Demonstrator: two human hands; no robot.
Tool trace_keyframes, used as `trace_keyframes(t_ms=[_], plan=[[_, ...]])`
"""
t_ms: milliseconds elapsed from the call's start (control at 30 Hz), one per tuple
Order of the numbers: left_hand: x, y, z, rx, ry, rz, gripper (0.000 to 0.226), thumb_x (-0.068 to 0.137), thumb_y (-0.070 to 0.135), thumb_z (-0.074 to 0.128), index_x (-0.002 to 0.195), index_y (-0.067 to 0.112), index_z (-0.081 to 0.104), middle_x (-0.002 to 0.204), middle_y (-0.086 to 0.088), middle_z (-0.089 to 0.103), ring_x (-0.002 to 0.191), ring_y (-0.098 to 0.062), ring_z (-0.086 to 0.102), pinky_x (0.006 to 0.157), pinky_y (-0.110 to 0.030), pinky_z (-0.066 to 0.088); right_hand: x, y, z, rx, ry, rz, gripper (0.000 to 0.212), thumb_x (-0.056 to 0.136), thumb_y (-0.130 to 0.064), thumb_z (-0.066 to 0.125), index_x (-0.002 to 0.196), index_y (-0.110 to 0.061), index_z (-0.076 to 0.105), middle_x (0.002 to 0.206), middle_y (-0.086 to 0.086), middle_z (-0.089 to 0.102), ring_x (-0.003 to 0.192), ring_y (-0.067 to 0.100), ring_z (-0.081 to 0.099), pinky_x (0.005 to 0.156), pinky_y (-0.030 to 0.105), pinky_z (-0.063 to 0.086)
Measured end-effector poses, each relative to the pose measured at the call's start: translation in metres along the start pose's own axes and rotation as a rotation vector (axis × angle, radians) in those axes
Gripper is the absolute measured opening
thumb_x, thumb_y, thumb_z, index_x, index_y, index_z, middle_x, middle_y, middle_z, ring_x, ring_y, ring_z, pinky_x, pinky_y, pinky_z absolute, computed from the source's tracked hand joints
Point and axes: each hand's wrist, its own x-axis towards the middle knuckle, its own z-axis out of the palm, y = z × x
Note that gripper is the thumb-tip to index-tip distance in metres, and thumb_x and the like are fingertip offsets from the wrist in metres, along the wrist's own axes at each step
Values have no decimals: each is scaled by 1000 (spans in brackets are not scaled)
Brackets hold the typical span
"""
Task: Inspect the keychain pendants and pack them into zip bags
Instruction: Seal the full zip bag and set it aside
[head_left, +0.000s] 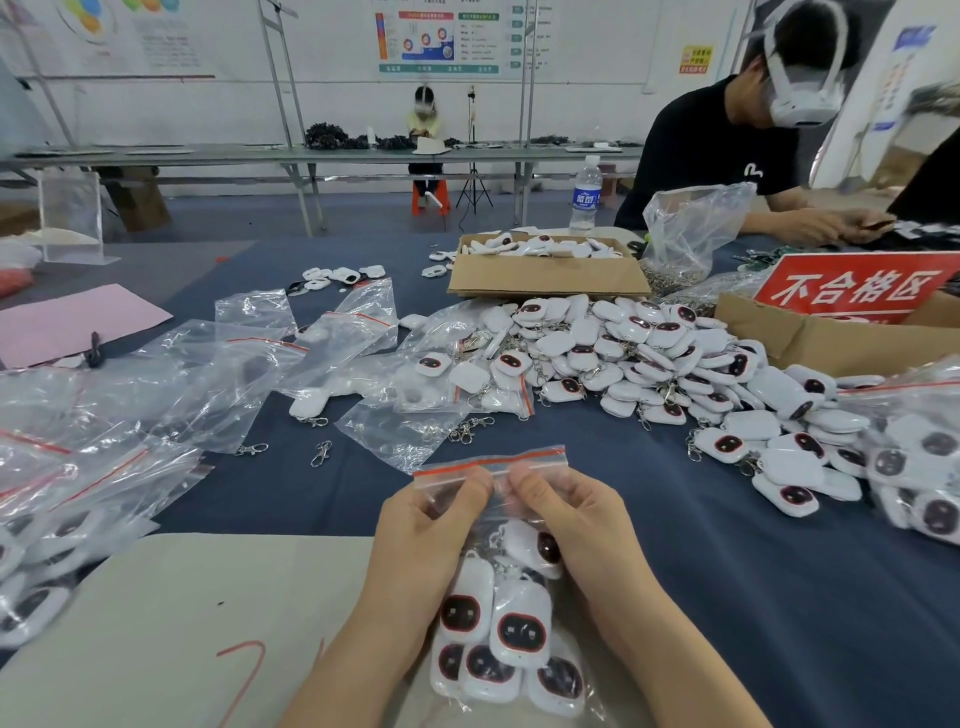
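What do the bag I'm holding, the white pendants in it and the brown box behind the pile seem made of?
Zip bag: thin clear plastic film, glossy; it is see-through and crinkles. Pendants: probably hard white plastic, smooth and slightly shiny, with dark red-rimmed faces; rounded moulded shells. Box: brown cardboard, matte, with folded flaps; probably corrugated, though no edge shows it.
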Motion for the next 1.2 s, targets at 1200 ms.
trace_keyframes(t_ms=[1200], plan=[[0, 1, 0, 69, 57, -6, 22, 91, 35, 72, 87, 16, 80, 79, -5, 78, 71, -18, 75, 57, -21, 54, 4, 12, -3, 169, 52, 17, 24, 91, -33, 71, 90, -10, 77, 94, 19, 77, 85, 36, 75, 73, 42, 63]])
